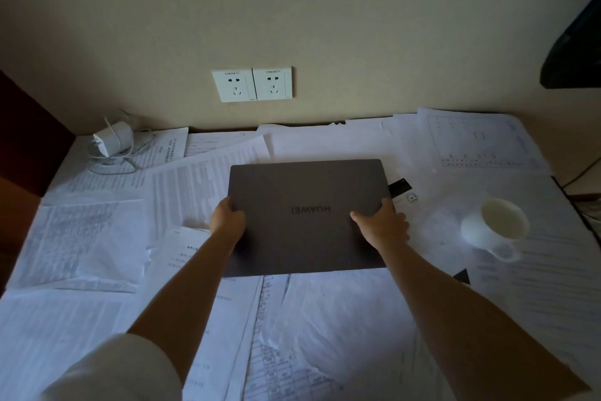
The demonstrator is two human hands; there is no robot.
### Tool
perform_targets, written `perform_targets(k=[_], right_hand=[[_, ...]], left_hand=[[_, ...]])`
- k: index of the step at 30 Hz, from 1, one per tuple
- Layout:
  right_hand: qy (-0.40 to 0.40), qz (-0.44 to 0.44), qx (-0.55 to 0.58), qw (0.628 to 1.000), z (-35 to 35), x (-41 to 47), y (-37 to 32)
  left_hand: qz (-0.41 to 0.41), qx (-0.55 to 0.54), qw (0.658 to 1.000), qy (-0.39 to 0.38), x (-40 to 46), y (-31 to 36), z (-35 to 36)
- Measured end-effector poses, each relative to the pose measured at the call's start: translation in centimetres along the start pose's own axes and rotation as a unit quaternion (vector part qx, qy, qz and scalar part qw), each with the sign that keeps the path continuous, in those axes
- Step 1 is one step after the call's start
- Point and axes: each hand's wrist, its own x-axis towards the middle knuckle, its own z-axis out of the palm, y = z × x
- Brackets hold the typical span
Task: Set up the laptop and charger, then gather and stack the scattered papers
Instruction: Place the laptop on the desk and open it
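Note:
A closed grey laptop (309,192) lies on the paper-covered desk, its logo upside down to me. My left hand (227,218) grips its left edge, thumb on the lid. My right hand (383,222) grips the right edge the same way. A white charger (112,140) with its coiled white cable sits at the back left of the desk. Printed papers (97,238) lie scattered and overlapping across the whole desktop, some under the laptop.
Two white wall sockets (252,83) are on the wall above the desk's back edge. A white mug (497,228) stands on papers to the right of the laptop. A dark object (575,43) hangs at the upper right; dark cables run along the right edge.

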Motion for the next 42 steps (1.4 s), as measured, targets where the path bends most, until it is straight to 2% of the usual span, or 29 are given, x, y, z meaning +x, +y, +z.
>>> perform_targets(k=[3, 10, 16, 18, 20, 22, 23, 25, 29, 32, 35, 42], right_hand=[[0.007, -0.015, -0.031, 0.999, -0.1, -0.5, 0.2], [0.009, -0.002, -0.012, 1.000, 0.1, -0.4, 0.6], [-0.013, -0.007, -0.095, 0.995, 0.5, -1.1, 0.2], [0.014, -0.049, -0.164, 0.985, 0.7, -1.9, 0.2], [0.037, -0.202, -0.218, 0.954, 1.4, -2.9, 0.1], [-0.044, -0.366, -0.230, 0.900, 2.7, -4.2, -0.2], [-0.092, -0.420, -0.250, 0.867, 3.4, -5.0, -0.3], [-0.127, -0.491, -0.303, 0.807, 4.6, -5.9, -0.4], [-0.079, -0.566, -0.338, 0.747, 4.8, -6.5, -1.0], [-0.040, -0.632, -0.373, 0.678, 4.9, -6.8, -1.8], [-0.030, -0.647, -0.393, 0.653, 5.2, -7.5, -2.2], [-0.007, -0.638, -0.403, 0.656, 4.4, -9.1, -2.2]], left_hand=[[0.009, 0.023, 1.000, 0.001, -0.1, -0.2, 0.1], [0.007, 0.043, 0.999, 0.009, -0.4, -0.5, -0.6], [-0.010, 0.047, 0.999, -0.016, 0.8, -1.2, -1.1], [-0.018, 0.037, 0.999, -0.035, 1.1, -1.5, -1.1], [-0.029, 0.020, 0.998, -0.052, 0.8, -1.6, -1.5], [-0.029, -0.007, 0.999, -0.034, 0.0, -2.0, -1.8], [-0.030, -0.016, 0.999, -0.024, -0.5, -2.4, -2.0], [-0.030, -0.016, 0.999, -0.016, -1.3, -3.3, -2.3], [-0.011, 0.007, 0.999, -0.036, -2.4, -4.9, -2.5], [0.011, 0.013, 0.998, -0.056, -2.9, -5.8, -2.7], [0.027, -0.003, 0.996, -0.084, -3.2, -6.5, -3.2], [0.023, -0.045, 0.994, -0.096, -3.2, -7.4, -4.5]])
